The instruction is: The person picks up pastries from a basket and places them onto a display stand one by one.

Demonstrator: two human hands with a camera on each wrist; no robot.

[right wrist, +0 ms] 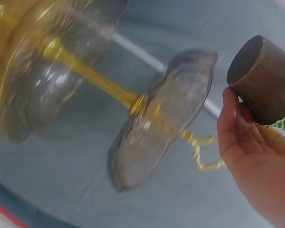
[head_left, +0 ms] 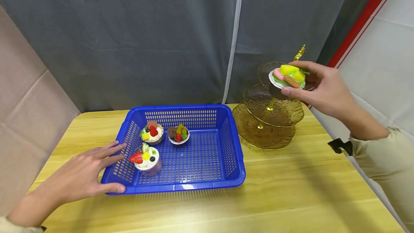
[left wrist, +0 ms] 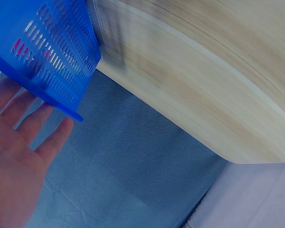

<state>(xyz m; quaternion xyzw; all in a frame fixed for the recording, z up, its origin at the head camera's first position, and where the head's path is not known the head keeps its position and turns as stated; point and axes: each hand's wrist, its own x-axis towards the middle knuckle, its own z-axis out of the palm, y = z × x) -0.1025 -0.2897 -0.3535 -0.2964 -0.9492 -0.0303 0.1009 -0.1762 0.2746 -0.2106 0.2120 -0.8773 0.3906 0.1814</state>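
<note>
In the head view my right hand [head_left: 323, 85] grips a cupcake [head_left: 289, 76] topped with yellow fruit, a pink round and a brown biscuit. Its brown cup [right wrist: 263, 78] shows from below in the right wrist view. Behind it, the three-tier gold stand [head_left: 268, 141] rises, its top plate partly hidden by the cupcake. My left hand [head_left: 84, 172] rests with fingers spread on the left rim of the blue basket [head_left: 207, 187]. Inside the basket's left half are a strawberry-topped cream cup [head_left: 148, 163], a cupcake with a berry [head_left: 152, 132] and a chocolate fruit cupcake [head_left: 178, 134].
All of this stands on a light wooden table [head_left: 275, 197]. A grey curtain [head_left: 145, 39] hangs close behind the basket and stand. White cloth with a red strip [head_left: 365, 17] borders the right side, and a pale panel [head_left: 29, 92] the left.
</note>
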